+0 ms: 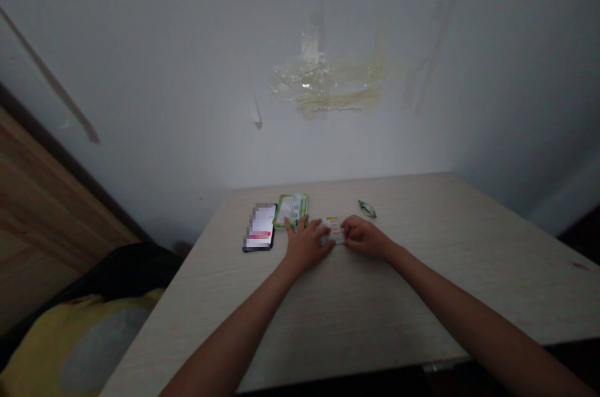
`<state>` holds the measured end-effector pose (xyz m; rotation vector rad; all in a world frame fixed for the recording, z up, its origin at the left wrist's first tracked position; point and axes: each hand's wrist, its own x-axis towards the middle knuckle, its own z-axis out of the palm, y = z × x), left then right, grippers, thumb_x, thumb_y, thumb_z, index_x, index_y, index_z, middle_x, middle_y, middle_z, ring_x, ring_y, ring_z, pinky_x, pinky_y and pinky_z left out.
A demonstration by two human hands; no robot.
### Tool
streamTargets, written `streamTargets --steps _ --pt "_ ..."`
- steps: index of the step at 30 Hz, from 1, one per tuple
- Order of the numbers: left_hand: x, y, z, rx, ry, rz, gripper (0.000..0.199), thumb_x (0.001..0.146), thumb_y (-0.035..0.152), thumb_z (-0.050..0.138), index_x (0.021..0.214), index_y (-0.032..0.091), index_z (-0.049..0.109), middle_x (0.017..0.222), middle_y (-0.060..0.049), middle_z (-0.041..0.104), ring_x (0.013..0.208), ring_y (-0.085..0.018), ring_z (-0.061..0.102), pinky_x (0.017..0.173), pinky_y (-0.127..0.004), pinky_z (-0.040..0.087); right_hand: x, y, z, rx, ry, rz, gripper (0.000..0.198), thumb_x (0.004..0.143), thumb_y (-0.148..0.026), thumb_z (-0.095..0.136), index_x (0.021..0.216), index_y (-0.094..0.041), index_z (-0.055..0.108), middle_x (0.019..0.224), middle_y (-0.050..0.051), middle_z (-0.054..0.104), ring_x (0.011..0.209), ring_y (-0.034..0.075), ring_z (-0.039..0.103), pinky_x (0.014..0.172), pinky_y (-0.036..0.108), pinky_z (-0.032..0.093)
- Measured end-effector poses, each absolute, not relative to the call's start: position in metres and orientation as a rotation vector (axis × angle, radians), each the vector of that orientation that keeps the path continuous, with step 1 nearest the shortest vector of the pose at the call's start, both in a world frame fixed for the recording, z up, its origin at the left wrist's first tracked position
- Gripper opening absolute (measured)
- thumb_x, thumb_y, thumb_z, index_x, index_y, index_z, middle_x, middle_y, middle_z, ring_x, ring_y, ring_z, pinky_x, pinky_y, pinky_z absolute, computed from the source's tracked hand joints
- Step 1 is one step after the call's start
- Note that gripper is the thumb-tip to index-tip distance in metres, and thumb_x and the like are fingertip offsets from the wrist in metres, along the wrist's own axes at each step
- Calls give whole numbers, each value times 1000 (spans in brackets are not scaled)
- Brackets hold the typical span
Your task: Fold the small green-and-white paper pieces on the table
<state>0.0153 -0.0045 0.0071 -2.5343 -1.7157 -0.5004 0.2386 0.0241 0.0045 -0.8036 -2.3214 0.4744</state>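
A small flat white packet (334, 232) with print and a yellow strip along its top lies on the table between my two hands. My left hand (307, 247) rests on its left side, the thumb at the lower edge and a finger on top, while the other fingers spread towards a green-and-white packet (291, 207). At the right edge, the curled, pinched fingers of my right hand (368, 238) grip the white packet. Part of it is covered by my fingers. A crumpled green scrap of wrapper (367, 209) lies just beyond my right hand.
A phone (260, 228) with a lit screen lies left of the green-and-white packet. The pale wooden table (445, 228) meets a white wall (197, 72) bearing old tape (337, 87). A yellow-and-grey soft item (79, 341) sits beside the table at lower left.
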Motion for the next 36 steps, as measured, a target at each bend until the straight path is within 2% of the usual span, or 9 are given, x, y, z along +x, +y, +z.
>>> streamTargets --steps 10,16,24,32,36 --pt "15 -5 8 -2519 -1726 -497 37 85 58 50 117 41 60 136 2 55 137 -36 30 103 -79 -7 240 24 2 -841 -2309 512 22 78 -18 67 57 -18 64 87 4 62 87 18 58 80 30 47" --pt "16 -6 9 -2527 -1740 -498 35 86 57 50 115 41 61 136 3 55 137 -35 30 104 -77 -7 242 30 -3 -950 -2190 456 23 87 -28 61 70 -19 73 84 5 64 81 16 59 79 31 46" --pt "14 -5 4 -2526 -1698 -553 34 86 57 50 114 40 60 135 2 56 137 -35 31 103 -78 -9 240 28 -2 -973 -2280 330 23 87 -27 62 67 -20 72 90 5 65 88 17 58 85 32 44" --pt "13 -4 5 -2532 -1712 -526 35 86 58 50 115 42 61 137 3 54 137 -36 29 102 -79 -10 235 29 -2 -1096 -2300 127 22 89 -27 59 77 -19 75 97 8 64 91 19 57 84 33 45" --pt "13 -4 5 -2531 -1707 -529 35 86 57 50 115 41 61 136 3 55 137 -36 29 101 -79 -9 231 32 -1 -1162 -2298 58 23 89 -29 58 79 -19 75 94 8 64 89 19 57 84 32 45"
